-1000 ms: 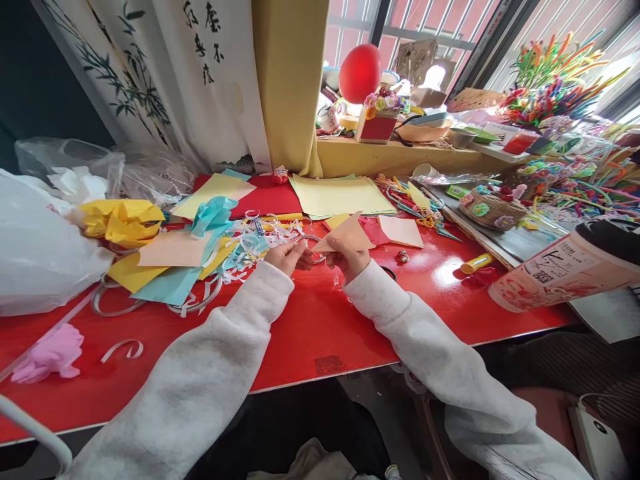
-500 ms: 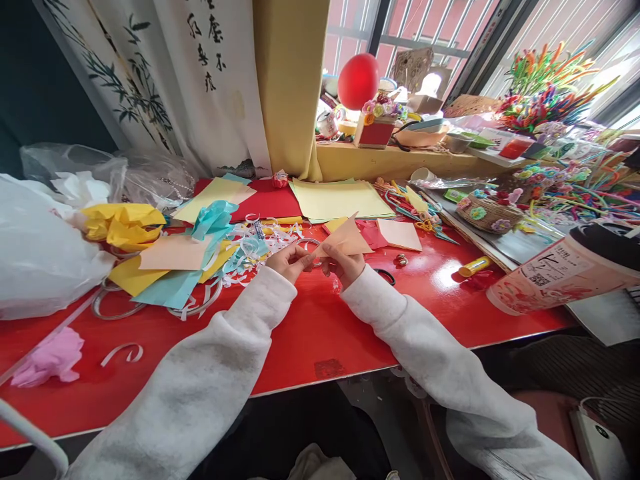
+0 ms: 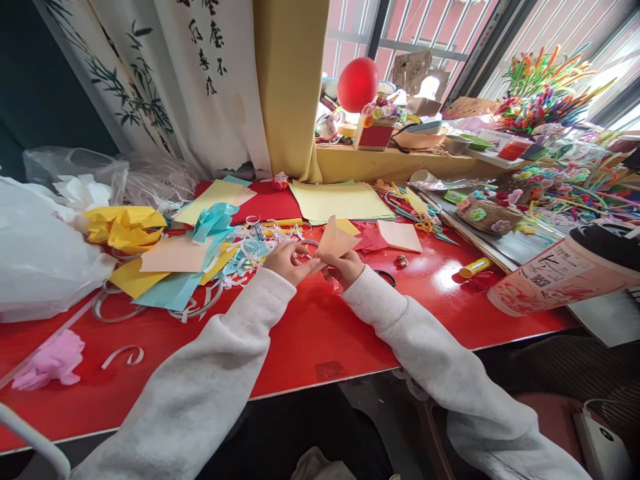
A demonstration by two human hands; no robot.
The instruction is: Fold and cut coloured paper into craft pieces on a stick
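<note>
A peach-coloured piece of folded paper (image 3: 337, 240) is held up over the red table, its wide end pointing away from me and its narrow end at my fingers. My right hand (image 3: 345, 268) pinches it near the lower tip between thumb and fingers. My left hand (image 3: 289, 262) meets it there, thumb and fingertips closed at the same narrow tip. Just behind the paper lie a small yellow sheet (image 3: 349, 227) and some red paper pieces (image 3: 371, 237). Black scissor handles (image 3: 386, 278) show partly beside my right wrist.
Coloured sheets and paper shreds (image 3: 245, 250) lie left of my hands, near a white plastic bag (image 3: 45, 253). Pale yellow sheets (image 3: 340, 201) are at the back. A tilted paper cup (image 3: 560, 270) and a yellow glue stick (image 3: 475, 267) are on the right. The table's front edge runs below my forearms.
The peach paper has turned more upright, its wide end swinging to the left. My fingers have shifted their hold at the lower tip. Everything else stays put.
</note>
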